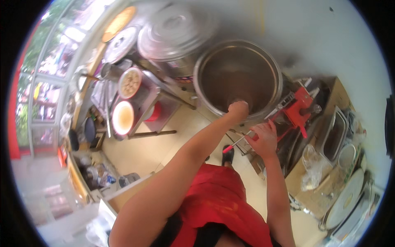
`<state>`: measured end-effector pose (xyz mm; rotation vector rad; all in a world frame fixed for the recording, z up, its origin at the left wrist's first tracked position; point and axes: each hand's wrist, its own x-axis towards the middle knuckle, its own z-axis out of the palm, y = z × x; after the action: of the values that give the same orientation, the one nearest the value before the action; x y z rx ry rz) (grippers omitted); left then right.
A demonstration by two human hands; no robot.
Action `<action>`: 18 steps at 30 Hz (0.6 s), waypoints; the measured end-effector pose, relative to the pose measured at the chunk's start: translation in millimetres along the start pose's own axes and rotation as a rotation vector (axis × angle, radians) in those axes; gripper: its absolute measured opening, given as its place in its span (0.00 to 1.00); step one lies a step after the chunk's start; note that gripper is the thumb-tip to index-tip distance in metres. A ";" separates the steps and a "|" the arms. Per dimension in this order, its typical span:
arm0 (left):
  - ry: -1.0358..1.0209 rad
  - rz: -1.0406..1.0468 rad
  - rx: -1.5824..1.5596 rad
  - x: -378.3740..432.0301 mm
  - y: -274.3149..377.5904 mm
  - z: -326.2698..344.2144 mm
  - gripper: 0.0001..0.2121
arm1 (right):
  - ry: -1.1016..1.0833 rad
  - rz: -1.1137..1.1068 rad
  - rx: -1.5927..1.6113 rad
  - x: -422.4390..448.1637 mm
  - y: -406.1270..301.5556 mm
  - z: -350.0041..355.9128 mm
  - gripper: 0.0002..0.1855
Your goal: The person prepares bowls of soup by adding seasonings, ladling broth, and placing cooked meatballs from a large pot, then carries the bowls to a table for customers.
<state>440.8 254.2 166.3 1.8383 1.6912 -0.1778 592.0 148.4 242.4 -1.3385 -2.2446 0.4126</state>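
Note:
My left hand (pixel 239 108) reaches over the near rim of a large round metal pot (pixel 200 94). Its fingers are curled, and a blurred round shape shows just beyond them in the pot's dark brown liquid (pixel 240 69); what the hand holds, if anything, cannot be made out. Just outside the rim, to the right, is my right hand (pixel 263 137), its fingers bent at a thin metal rod (pixel 238 142) with a pink-red tip. Whether they grip it is unclear. A red device with metal parts (pixel 298 106) stands beyond this hand.
A lidded metal pot (pixel 176 38) stands behind left. On a metal table (pixel 148 106) are a bowl of pale pieces (pixel 130 82) and a bowl of yellowish liquid (pixel 123 118). At right, a rectangular metal pan (pixel 334 136) and plastic bag (pixel 311 168) lie on cardboard (pixel 296 182).

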 end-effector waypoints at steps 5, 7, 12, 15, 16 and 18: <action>0.169 0.095 0.089 -46.4 -3.2 -103.0 0.11 | 0.023 -0.012 -0.002 -5.2 6.2 0.5 0.15; 0.226 0.105 0.115 -83.4 -0.7 -129.4 0.12 | 0.046 -0.051 0.018 -5.1 6.1 1.6 0.15; 0.398 0.025 -0.105 -211.5 -13.1 -169.9 0.15 | 0.061 -0.023 -0.002 -7.3 4.6 -4.1 0.14; 0.442 0.003 -0.221 -233.8 -90.8 -124.4 0.16 | 0.076 -0.051 0.011 -8.3 -0.4 -1.2 0.13; 0.453 0.002 -0.221 -233.4 -108.1 -108.3 0.16 | 0.071 -0.045 0.018 -8.5 -2.0 -0.5 0.13; 0.371 -0.110 -0.286 -234.6 -132.2 -82.8 0.16 | 0.065 -0.051 0.008 -8.1 -2.4 1.8 0.13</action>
<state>252.0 95.2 302.1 1.6348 1.9510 0.3653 592.5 140.1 240.0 -1.2688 -2.2161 0.3548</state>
